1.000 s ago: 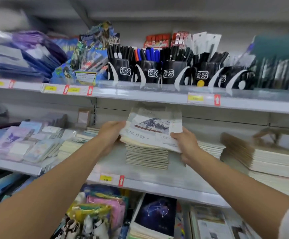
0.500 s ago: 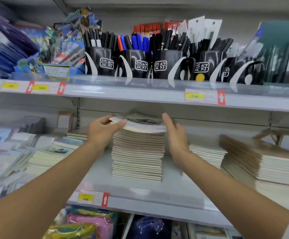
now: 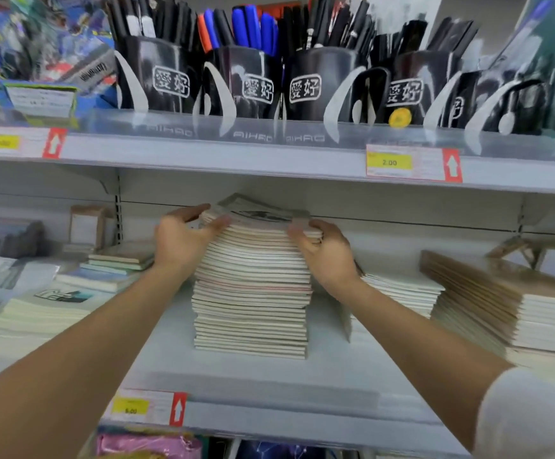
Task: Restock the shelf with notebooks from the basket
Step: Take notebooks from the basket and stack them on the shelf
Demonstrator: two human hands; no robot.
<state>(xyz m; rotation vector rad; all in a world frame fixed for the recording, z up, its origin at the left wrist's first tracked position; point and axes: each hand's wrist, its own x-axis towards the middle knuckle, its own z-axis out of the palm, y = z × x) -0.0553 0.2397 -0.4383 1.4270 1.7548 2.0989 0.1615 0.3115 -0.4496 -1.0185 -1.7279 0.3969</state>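
— So, where are the notebooks [image 3: 251,293]?
— Stacked in one tall pile on the shelf [image 3: 269,376], near its middle. A lower white pile [image 3: 402,289] sits just to the right and flat pads [image 3: 117,260] lie to the left.
— And the hands?
— Both are at the top of the pile. The left hand [image 3: 177,241] clasps the upper left corner, with the thumb on the front edge and the fingers [image 3: 193,212] reaching over the top cover. The right hand [image 3: 324,250] grasps the upper right corner, its fingers [image 3: 302,226] curled over the top few copies.
— What's above?
— Black pen cups [image 3: 246,84] stand in a row on the top shelf [image 3: 236,154]. A yellow price tag [image 3: 389,162] is on its front edge.
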